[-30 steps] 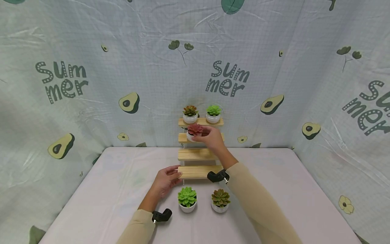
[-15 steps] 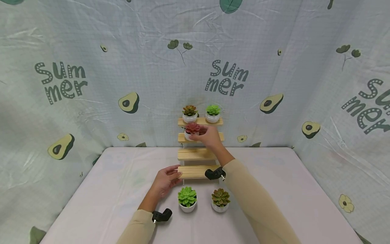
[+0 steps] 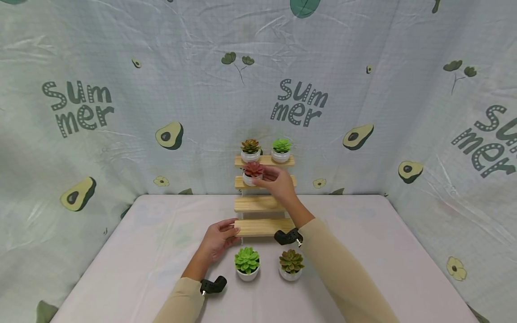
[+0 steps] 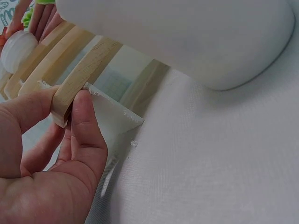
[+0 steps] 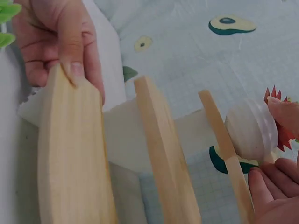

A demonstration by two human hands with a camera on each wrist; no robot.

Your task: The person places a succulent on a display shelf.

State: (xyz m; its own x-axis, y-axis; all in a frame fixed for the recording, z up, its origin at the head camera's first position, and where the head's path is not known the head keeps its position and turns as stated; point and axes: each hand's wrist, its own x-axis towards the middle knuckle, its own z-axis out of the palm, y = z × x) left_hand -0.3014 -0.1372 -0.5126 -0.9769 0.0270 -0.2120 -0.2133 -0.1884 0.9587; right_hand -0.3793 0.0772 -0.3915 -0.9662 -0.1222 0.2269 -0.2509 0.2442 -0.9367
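As I watch by camera from afar, the left hand [image 3: 219,240] pinches the left end of the bottom board [image 3: 264,228] between thumb and fingers; my left wrist view shows the wood's end face, hidden from the head camera. Next, a bright green succulent [image 3: 247,258] fills a small white pot [image 3: 247,276] on the pale table [image 3: 161,251]. On the top board [image 3: 265,160], a brown-orange succulent [image 3: 250,146] fills a white bowl-shaped pot [image 3: 250,157]. Just below, the red succulent [image 3: 253,168], a pointed-leaf rosette, fills a round white pot [image 5: 247,128] at the second board [image 5: 216,121] from the top. (My right wrist view puts its base close against the wood; whether it rests there, I cannot tell.) The right hand [image 3: 279,183] pinches that pot. Farther right, a light green succulent [image 3: 281,145] stands potted on the top board, a brownish-green succulent [image 3: 291,261] potted on the table.
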